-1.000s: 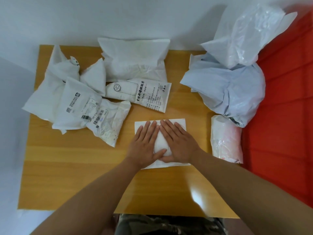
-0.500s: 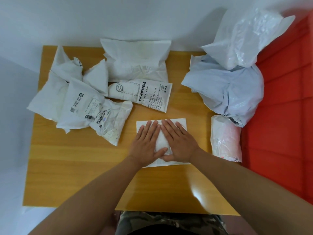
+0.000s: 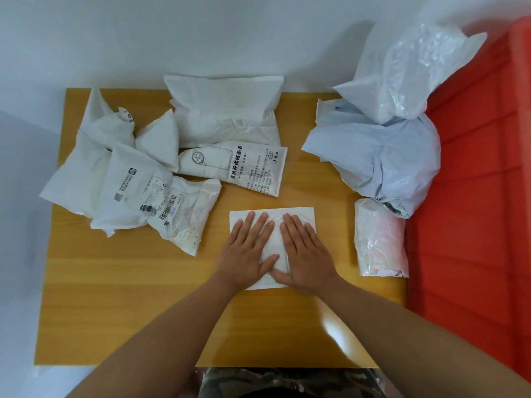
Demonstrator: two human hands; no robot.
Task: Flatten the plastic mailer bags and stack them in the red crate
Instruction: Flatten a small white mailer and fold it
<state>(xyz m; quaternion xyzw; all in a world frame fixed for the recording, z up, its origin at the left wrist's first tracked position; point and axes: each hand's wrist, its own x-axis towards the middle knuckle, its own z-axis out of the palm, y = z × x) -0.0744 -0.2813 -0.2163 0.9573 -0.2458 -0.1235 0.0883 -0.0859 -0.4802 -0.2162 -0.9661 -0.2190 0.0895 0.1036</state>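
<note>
Pressing flat on a small white rectangular plastic mailer [image 3: 272, 216], both hands lay side by side, fingers straight: left hand [image 3: 245, 251] on its left half, right hand [image 3: 306, 254] on its right, thumbs nearly meeting. Mailer sat mid-table on the yellow wooden tabletop [image 3: 129, 297]. Risk, as I judged it: trapped air could puff it back up once pressure lifted; slick plastic might slide. Just right, a clear crinkled pouch [image 3: 379, 242] sat at the table edge, liable to be knocked off. Beyond, a heap of crumpled white mailers [image 3: 129, 179] waited. Red crate [image 3: 474, 211] at right.
</note>
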